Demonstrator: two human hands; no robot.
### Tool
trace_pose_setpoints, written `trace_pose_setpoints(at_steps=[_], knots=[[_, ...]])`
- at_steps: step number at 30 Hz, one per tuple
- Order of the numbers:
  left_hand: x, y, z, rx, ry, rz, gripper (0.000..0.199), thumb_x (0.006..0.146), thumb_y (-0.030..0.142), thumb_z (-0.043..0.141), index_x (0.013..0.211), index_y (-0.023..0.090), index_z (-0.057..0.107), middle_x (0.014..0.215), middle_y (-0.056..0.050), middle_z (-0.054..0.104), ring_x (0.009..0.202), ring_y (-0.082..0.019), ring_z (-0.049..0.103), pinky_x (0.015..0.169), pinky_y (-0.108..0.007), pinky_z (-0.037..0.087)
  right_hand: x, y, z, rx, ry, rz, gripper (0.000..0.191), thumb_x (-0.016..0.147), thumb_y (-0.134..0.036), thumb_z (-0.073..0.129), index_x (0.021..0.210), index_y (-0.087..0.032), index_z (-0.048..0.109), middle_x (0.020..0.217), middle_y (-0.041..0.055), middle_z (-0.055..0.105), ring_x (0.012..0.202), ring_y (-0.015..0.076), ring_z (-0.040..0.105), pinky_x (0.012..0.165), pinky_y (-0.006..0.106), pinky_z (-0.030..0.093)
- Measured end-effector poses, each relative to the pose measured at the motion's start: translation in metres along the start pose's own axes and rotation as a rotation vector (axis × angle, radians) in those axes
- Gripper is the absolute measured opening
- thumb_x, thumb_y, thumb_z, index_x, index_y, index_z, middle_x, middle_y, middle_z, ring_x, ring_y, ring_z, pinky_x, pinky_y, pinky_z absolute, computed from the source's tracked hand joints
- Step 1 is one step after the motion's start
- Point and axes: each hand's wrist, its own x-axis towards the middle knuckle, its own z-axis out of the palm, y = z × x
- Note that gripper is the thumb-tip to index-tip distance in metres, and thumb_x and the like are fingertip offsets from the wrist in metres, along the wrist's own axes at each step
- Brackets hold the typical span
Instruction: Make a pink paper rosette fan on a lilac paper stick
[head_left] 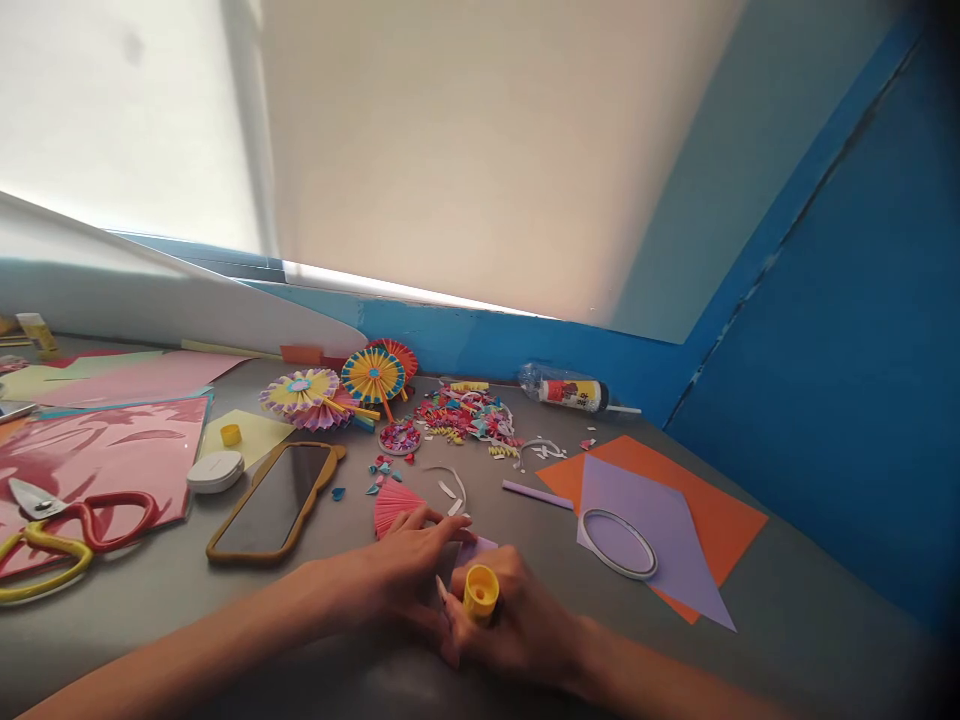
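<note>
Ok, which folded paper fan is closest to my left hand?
The plain pink fan, partly hidden by your left hand. The round fans, such as the yellow fan with the blue rim, all sit farther back.

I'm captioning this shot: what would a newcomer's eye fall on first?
Probably the yellow-and-blue paper rosette at the back, left of a heap of bright paper scraps. Next, the yellow glue stick in the right hand, front and center. Big red-and-yellow scissors also stand out at far left.
</note>
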Motion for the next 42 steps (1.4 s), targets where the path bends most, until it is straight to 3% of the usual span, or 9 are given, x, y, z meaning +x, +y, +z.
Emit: trace_pose_setpoints(at_steps=[5,11,17,21,25,32,37,42], knots=[[0.004,-0.016,0.006,-0.015,-0.011,0.050,0.119,0.047,0.059,0.081,0.145,0.018,0.026,0.147,-0.017,0.034,0.135,-0.040,0.022,0.109,-0.051,0.026,0.001,0.008,-0.004,-0.080,0.069,-0.027,0.028,0.078,-0.015,0.045,0.057,-0.020,0.026,0.053,-0.0068,0.026,0.049,0.0079,0.023,0.051,0.025,0.020],[0.002,-0.011,0.004,-0.015,-0.022,0.031,0.117,0.048,0.059,0.080,0.144,0.015,0.028,0.144,-0.017,0.038,0.134,-0.040,0.025,0.107,-0.048,0.030,0.000,0.004,0.002,-0.048,0.041,-0.067,0.029,0.076,-0.016,0.048,0.056,-0.019,0.027,0.051,-0.0077,0.026,0.046,0.0067,0.023,0.050,0.023,0.022],[0.003,-0.007,0.003,0.006,-0.034,0.019,0.117,0.049,0.057,0.080,0.144,0.012,0.028,0.146,-0.019,0.035,0.134,-0.039,0.026,0.109,-0.048,0.028,0.001,0.009,0.000,-0.087,0.078,-0.001,0.029,0.080,-0.017,0.045,0.057,-0.020,0.028,0.052,-0.0065,0.027,0.048,0.0081,0.026,0.051,0.026,0.021],[0.009,-0.012,0.008,0.038,0.006,0.024,0.111,0.050,0.054,0.081,0.142,0.018,0.032,0.146,-0.016,0.036,0.134,-0.038,0.027,0.107,-0.046,0.032,0.001,0.006,0.000,0.032,-0.005,0.030,0.029,0.080,-0.018,0.045,0.055,-0.019,0.031,0.048,-0.0080,0.030,0.044,0.0064,0.025,0.048,0.022,0.025],[0.010,-0.012,0.008,0.035,-0.004,0.025,0.115,0.046,0.050,0.085,0.142,0.020,0.031,0.138,-0.016,0.043,0.129,-0.038,0.034,0.105,-0.048,0.034,0.006,0.015,-0.011,-0.003,0.046,0.119,0.030,0.083,-0.021,0.044,0.057,-0.019,0.031,0.051,-0.0075,0.028,0.046,0.0067,0.026,0.049,0.023,0.024],[0.000,0.003,0.001,-0.072,-0.046,-0.033,0.112,0.061,0.049,0.077,0.149,0.016,0.014,0.144,-0.018,0.037,0.133,-0.035,0.030,0.109,-0.046,0.027,0.004,0.011,-0.005,0.037,-0.003,0.091,0.029,0.084,-0.022,0.043,0.056,-0.018,0.034,0.049,-0.0074,0.033,0.044,0.0057,0.028,0.049,0.021,0.026],[-0.007,0.000,-0.001,-0.074,-0.089,-0.024,0.098,0.070,0.048,0.071,0.148,0.020,0.019,0.149,-0.013,0.031,0.137,-0.034,0.026,0.111,-0.044,0.026,0.007,0.024,-0.016,-0.004,0.095,0.183,0.031,0.081,-0.021,0.045,0.055,-0.019,0.030,0.049,-0.0079,0.024,0.046,0.0065,0.023,0.047,0.023,0.022],[-0.007,-0.007,0.000,-0.117,-0.078,0.037,0.101,0.069,0.044,0.073,0.149,0.022,0.014,0.150,-0.012,0.031,0.136,-0.030,0.029,0.111,-0.041,0.026,0.008,0.022,-0.012,0.038,0.030,0.173,0.030,0.083,-0.023,0.047,0.056,-0.018,0.035,0.049,-0.0080,0.030,0.044,0.0053,0.028,0.046,0.020,0.026]])
